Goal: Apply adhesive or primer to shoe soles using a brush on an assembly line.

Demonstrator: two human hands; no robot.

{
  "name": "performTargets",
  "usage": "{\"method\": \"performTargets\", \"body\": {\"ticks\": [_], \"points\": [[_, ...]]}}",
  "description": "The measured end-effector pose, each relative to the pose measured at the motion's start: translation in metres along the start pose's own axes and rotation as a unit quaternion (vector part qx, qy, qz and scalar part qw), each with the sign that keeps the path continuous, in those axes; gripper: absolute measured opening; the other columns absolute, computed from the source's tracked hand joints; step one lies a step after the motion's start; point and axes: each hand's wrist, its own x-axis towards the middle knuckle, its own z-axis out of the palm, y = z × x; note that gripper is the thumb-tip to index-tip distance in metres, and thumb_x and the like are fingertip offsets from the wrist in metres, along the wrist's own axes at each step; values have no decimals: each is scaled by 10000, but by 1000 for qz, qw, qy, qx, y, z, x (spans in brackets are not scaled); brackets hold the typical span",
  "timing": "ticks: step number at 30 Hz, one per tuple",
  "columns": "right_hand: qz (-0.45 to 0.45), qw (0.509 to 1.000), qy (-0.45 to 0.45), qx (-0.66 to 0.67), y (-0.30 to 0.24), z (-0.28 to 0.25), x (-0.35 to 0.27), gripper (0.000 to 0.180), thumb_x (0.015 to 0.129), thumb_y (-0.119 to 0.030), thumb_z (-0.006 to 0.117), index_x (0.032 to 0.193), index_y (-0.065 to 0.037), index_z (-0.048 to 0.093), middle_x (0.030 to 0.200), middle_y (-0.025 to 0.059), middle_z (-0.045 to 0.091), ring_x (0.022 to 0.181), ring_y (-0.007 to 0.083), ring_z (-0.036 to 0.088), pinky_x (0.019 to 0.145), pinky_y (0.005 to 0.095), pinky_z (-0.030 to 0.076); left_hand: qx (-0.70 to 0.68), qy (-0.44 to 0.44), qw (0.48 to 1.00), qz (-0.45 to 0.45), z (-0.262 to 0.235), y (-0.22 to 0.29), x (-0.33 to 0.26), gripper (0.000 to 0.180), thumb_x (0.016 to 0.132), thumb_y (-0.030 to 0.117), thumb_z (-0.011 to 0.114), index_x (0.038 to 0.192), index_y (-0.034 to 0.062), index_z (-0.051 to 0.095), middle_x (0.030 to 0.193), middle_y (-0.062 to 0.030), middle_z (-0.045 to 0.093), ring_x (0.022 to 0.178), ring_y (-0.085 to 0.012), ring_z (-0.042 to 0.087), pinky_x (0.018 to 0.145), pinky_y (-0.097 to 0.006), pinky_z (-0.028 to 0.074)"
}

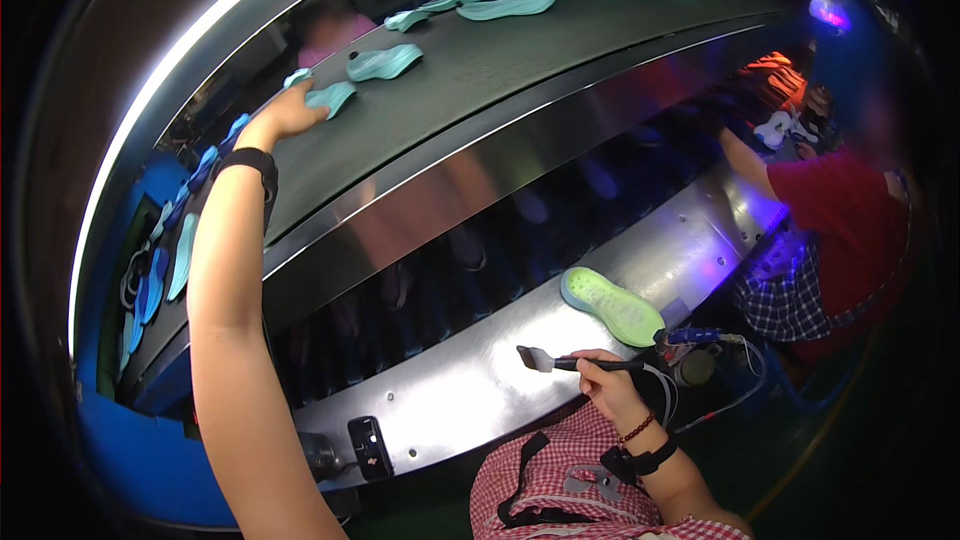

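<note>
My left hand (290,110) reaches far out over the upper conveyor belt (480,70). Its thumb and fingers close around a teal shoe sole (334,97), part of which the hand hides. Just beyond lies another teal sole (386,62). Down by my lap, my right hand (610,388) grips a brush with a dark handle and pale bristles (536,358), pointing left above the metal ledge. A yellow-green shoe sole (615,307) with a blue-grey rim rests on the ledge (450,380), a little beyond that hand.
More teal soles (505,5) line the belt's far side; blue soles (153,285) lie at its left end. Below the belt is a dark slot with several shoe shapes. A black tray (370,447) sits on the ledge. A co-worker in a red top (840,200) works at right.
</note>
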Motion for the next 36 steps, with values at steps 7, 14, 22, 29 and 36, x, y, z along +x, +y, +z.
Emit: {"method": "performTargets", "body": {"ticks": [7,14,22,29,36], "points": [[18,1000,5,8,4,-28,-8,165,827,-25,572,985,21,585,794,64,591,569,93,517,518,169,426,-6,-27,997,-69,48,2,25,845,691,502,626,1318,11,345,1310,-233,393,1237,-334,363,1013,-361,296],[-8,999,12,46,9,-29,-4,175,831,-30,564,1000,11,587,871,96,611,724,128,562,643,211,453,44,-15,998,45,6,-2,-41,372,751,333,631,817,-27,569,843,-218,606,775,-359,576,691,-412,433],[-49,997,-42,-42,3,-11,-8,244,772,70,567,1015,56,563,967,139,605,797,143,568,732,250,468,-552,322,767,-52,56,-30,-261,343,873,313,520,1013,0,536,976,-69,538,949,-196,514,817,-309,407],[-101,986,-123,-41,-22,34,-23,215,774,39,553,986,48,585,980,147,615,931,192,573,885,289,410,-842,82,508,-159,125,-2,-375,459,773,202,610,1147,-23,465,1075,-145,561,991,-246,557,884,-404,443],[-55,967,-205,-143,-1,70,-41,205,747,40,591,950,47,608,988,164,618,924,205,594,874,305,442,-954,-216,197,-68,224,120,-430,893,701,605,599,1331,55,287,1162,-189,510,1075,-400,494,939,-515,385]]}}
